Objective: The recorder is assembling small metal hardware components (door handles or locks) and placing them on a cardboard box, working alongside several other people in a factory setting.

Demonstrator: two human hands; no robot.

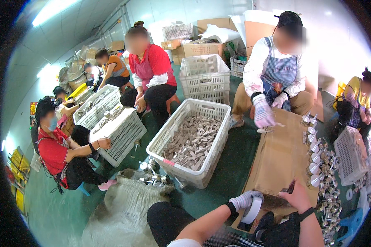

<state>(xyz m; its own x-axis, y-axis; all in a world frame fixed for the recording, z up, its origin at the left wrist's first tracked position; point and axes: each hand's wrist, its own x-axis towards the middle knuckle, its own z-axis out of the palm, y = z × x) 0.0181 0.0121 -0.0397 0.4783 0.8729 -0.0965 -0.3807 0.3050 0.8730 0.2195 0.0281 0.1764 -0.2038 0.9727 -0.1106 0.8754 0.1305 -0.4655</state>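
My left hand [245, 200], in a pale knit glove with a black wristband, is closed round what looks like a white roll of tape [251, 212]. It is over the near end of a brown cardboard surface [282, 158]. My right hand [297, 197] is at the cardboard's near right part, thumb and fingers bent toward each other. A small dark reddish-brown shape [291, 187] shows at its fingertips; I cannot make out whether it is held. Across the cardboard, a co-worker's gloved hand [263, 115], blurred, is over a small light piece [265, 130].
A white crate [224, 144] full of small grey flat pieces [191, 144] stands left of the cardboard. Shiny metal parts with round discs [315, 166] line its right edge. A woven sack [127, 206] lies at left. Several co-workers sit around crates; a blue stool [351, 222] stands at right.
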